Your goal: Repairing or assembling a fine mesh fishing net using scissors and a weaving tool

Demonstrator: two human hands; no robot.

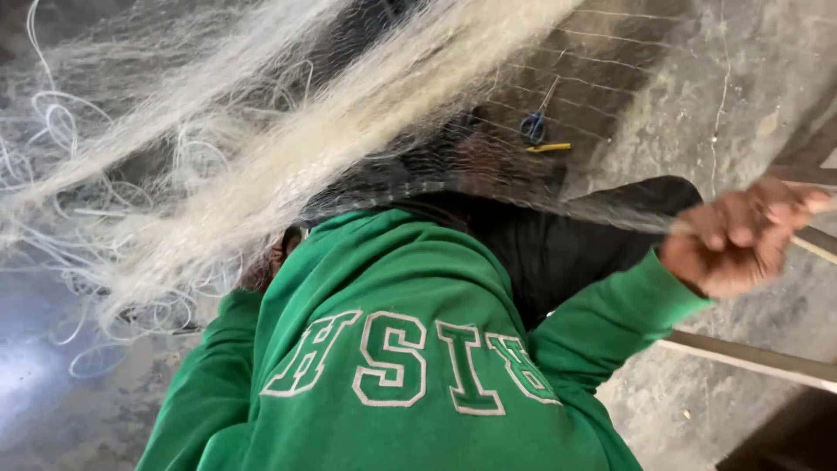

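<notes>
Here a fine, pale white fishing net (261, 166) of thin filament hangs bunched in thick strands across the upper left, thinning to near-clear mesh that stretches rightward over the person's lap. The right hand (741, 235) is closed into a fist around the net's taut edge at the right side, fingers curled tight, pulling the mesh out straight from the bunch. The left hand (266, 262) shows only as a sliver beyond the green sleeve, right under the thick bunch of net; how far it is open, and whether it grips the strands, cannot be told. Loose loops of white line (61, 131) lie tangled on the grey concrete floor (750, 78) toward its left edge, behind the net. Blue-handled scissors (534, 126) and a small yellow netting tool (549, 147) rest on the floor beyond the knees, seen through the mesh, well apart from both hands. A green sweatshirt (392, 349) with white-outlined letters fills the foreground. No containers are visible.
</notes>
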